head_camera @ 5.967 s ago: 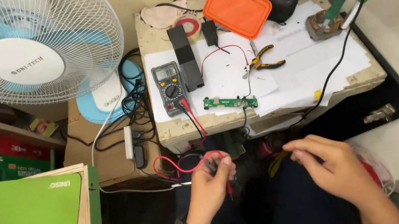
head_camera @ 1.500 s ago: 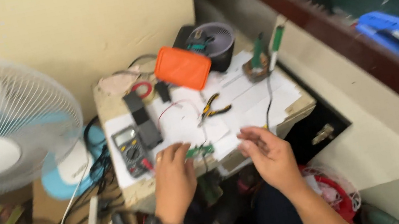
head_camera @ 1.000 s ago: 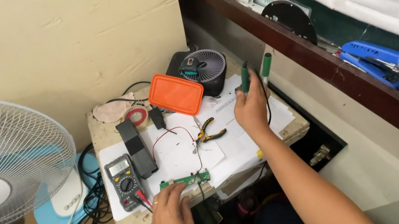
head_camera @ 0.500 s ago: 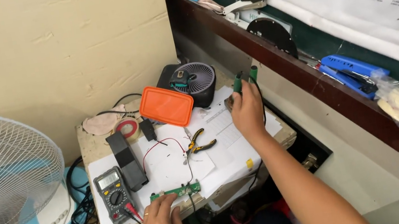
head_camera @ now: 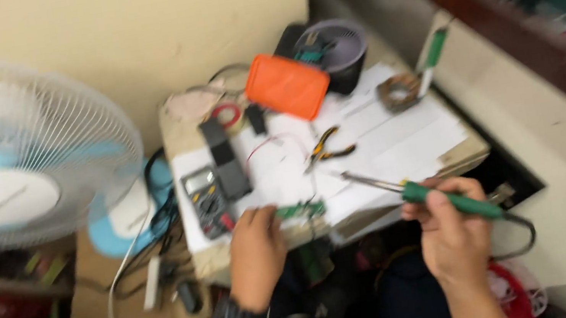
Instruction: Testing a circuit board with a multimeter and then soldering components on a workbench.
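Note:
My left hand (head_camera: 256, 253) presses down on a small green circuit board (head_camera: 301, 211) at the near edge of the paper-covered work surface (head_camera: 405, 145). My right hand (head_camera: 452, 230) grips a green-handled soldering iron (head_camera: 453, 200), its metal tip pointing left toward the board, about a hand's width from it. A cord trails from the iron's rear. The picture is blurred.
A multimeter (head_camera: 207, 201), a black block (head_camera: 225, 160), yellow-handled pliers (head_camera: 327, 145), an orange box (head_camera: 287, 85), a dark round fan (head_camera: 339, 48) and a soldering stand (head_camera: 401, 90) lie on the surface. A large white desk fan (head_camera: 12, 160) stands left. Cables (head_camera: 157, 235) hang below.
My right hand has come back from the stand at the far right, now holding the soldering iron near the board. The left hand stays on the board. The camera swung.

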